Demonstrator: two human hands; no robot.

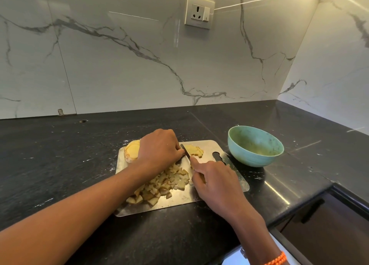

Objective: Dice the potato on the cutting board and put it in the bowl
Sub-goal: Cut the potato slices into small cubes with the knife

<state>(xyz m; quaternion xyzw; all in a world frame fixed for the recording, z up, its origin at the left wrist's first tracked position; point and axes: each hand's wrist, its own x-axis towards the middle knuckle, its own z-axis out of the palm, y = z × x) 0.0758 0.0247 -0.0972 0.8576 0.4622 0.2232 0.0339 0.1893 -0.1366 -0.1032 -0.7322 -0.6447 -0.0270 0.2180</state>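
Observation:
A steel cutting board [211, 193] lies on the black counter. My left hand [159, 149] curls over potato slices near the board's far edge, its fingertips against the knife blade [185, 151]. My right hand [215, 183] grips the knife handle, blade pointing away from me. Freshly cut pieces [194, 150] lie just right of the blade. A pile of diced potato [159, 185] covers the board's near half. An uncut potato chunk [131, 151] sits at the board's far left corner. The green bowl [255, 145] stands to the right of the board; I see no potato in it.
The black stone counter [60, 165] stretches left and behind the board, up to a marble backsplash with a wall socket [199, 11]. The counter edge drops off at the lower right, above a dark cabinet [329, 220]. An orange bracelet [277, 259] is on my right wrist.

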